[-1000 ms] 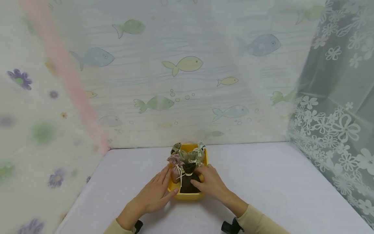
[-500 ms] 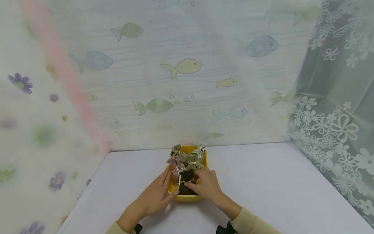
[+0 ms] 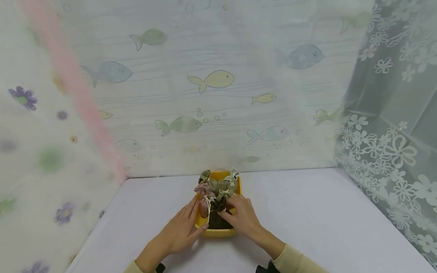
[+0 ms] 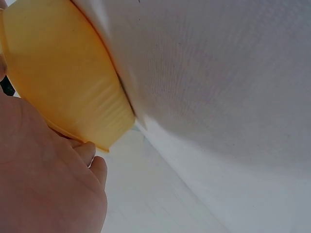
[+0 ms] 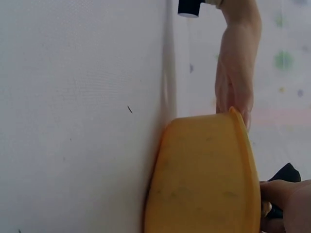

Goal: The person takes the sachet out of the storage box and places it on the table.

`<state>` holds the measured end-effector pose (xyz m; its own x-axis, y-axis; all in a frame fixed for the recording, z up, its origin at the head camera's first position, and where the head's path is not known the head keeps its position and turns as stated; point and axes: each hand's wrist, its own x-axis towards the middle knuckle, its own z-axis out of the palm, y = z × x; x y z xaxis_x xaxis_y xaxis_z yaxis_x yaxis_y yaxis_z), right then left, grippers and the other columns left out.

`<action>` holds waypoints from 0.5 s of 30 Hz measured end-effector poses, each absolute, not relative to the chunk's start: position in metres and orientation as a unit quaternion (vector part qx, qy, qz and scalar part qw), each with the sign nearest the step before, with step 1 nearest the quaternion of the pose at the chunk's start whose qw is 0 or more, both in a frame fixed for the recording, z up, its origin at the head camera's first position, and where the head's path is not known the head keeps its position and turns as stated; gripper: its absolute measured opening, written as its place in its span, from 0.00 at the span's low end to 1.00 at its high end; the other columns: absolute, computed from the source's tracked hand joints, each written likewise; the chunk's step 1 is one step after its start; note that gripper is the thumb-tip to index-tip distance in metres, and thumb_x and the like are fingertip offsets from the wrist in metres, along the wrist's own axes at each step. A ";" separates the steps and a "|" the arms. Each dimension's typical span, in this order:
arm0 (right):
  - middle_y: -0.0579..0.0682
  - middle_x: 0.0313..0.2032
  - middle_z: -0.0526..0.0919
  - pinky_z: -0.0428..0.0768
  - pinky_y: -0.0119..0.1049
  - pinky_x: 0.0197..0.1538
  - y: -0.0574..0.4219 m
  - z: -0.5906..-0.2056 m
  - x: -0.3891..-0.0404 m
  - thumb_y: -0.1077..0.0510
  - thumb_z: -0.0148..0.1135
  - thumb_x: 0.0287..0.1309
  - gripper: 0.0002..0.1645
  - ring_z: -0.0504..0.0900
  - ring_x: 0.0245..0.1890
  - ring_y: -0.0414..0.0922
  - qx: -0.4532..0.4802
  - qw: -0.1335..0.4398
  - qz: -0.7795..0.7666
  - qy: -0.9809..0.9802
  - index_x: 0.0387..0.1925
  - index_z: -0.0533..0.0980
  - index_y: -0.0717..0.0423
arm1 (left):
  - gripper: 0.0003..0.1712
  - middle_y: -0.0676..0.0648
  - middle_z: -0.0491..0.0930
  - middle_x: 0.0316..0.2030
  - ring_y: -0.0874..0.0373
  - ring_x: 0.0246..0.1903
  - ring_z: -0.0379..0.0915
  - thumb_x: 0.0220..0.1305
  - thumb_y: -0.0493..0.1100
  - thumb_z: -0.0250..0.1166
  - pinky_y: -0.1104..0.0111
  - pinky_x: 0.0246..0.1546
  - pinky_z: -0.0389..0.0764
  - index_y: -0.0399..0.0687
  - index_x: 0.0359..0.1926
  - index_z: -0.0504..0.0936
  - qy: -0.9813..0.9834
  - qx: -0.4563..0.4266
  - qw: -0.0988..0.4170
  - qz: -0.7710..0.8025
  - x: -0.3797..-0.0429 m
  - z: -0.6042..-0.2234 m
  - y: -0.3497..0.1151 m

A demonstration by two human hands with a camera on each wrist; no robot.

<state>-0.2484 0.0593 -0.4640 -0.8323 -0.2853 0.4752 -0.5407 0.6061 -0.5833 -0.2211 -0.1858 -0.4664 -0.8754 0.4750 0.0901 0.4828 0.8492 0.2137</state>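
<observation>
A yellow tub (image 3: pixel 220 233) holds several small drawstring cloth pouches. At its near end sits a dark pouch (image 3: pixel 217 221) with a gathered neck. My right hand (image 3: pixel 245 219) reaches over the right rim and pinches this pouch close to its neck, the fingertips partly hidden. My left hand (image 3: pixel 179 230) rests along the tub's left side with straight fingers, its thumb over the near corner. A pink pouch (image 3: pixel 203 207) with pale cords lies beside the dark one. Green pouches (image 3: pixel 223 185) fill the far part. In the left wrist view, my left palm lies near the tub's outer wall (image 4: pixel 63 63).
The tub stands on a white-covered table (image 3: pixel 300 220). Behind it hangs a fish-print curtain (image 3: pixel 218 113). Flowered sheets stand at left and right. A black wrist device (image 5: pixel 189 7) shows on the left arm in the right wrist view.
My right hand has shifted from the dark pouch's right side to near its neck. That neck has tipped and sits lower among the others. My left hand stays at the tub's side.
</observation>
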 end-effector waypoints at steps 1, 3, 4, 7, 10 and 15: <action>0.40 0.26 0.79 0.66 0.38 0.41 0.060 -0.463 -0.249 0.54 0.76 0.55 0.10 0.75 0.33 0.45 0.240 0.166 0.386 -0.875 0.24 0.81 0.45 | 0.51 0.36 0.41 0.81 0.40 0.78 0.46 0.77 0.71 0.41 0.49 0.76 0.56 0.33 0.79 0.50 -0.962 -0.248 0.017 -0.117 -0.221 -0.467 -0.186; 0.41 0.28 0.79 0.68 0.37 0.40 0.063 -0.460 -0.249 0.57 0.76 0.56 0.08 0.75 0.33 0.46 0.251 0.157 0.405 -0.865 0.27 0.82 0.47 | 0.51 0.36 0.41 0.81 0.41 0.78 0.46 0.77 0.71 0.41 0.49 0.75 0.57 0.33 0.79 0.50 -0.962 -0.247 0.016 -0.117 -0.221 -0.467 -0.186; 0.43 0.29 0.79 0.70 0.36 0.39 0.064 -0.458 -0.249 0.58 0.75 0.56 0.07 0.75 0.32 0.46 0.256 0.152 0.414 -0.860 0.29 0.82 0.48 | 0.51 0.36 0.42 0.81 0.41 0.78 0.46 0.77 0.71 0.41 0.49 0.75 0.57 0.33 0.79 0.50 -0.962 -0.247 0.016 -0.117 -0.221 -0.467 -0.186; 0.44 0.31 0.79 0.73 0.32 0.36 0.067 -0.453 -0.251 0.60 0.75 0.57 0.07 0.75 0.32 0.44 0.264 0.143 0.436 -0.848 0.31 0.82 0.50 | 0.52 0.37 0.42 0.81 0.42 0.78 0.45 0.76 0.72 0.41 0.49 0.76 0.57 0.33 0.80 0.49 -0.962 -0.247 0.016 -0.113 -0.221 -0.467 -0.187; 0.43 0.32 0.78 0.75 0.31 0.34 0.070 -0.446 -0.252 0.60 0.75 0.58 0.08 0.75 0.32 0.43 0.263 0.148 0.447 -0.842 0.31 0.80 0.49 | 0.53 0.37 0.42 0.81 0.42 0.78 0.45 0.76 0.73 0.39 0.50 0.76 0.56 0.33 0.79 0.49 -0.962 -0.249 0.016 -0.110 -0.221 -0.467 -0.187; 0.43 0.32 0.77 0.79 0.31 0.33 0.075 -0.435 -0.252 0.59 0.74 0.58 0.10 0.75 0.33 0.42 0.255 0.150 0.458 -0.839 0.31 0.78 0.48 | 0.52 0.36 0.42 0.81 0.42 0.78 0.46 0.76 0.72 0.39 0.50 0.76 0.56 0.33 0.79 0.50 -0.961 -0.251 0.020 -0.111 -0.222 -0.469 -0.187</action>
<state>-0.2525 0.0745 -0.4350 -0.8254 -0.2902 0.4843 -0.5643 0.4512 -0.6913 -0.2219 -0.1873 -0.4689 -0.8733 0.4781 0.0942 0.4870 0.8494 0.2033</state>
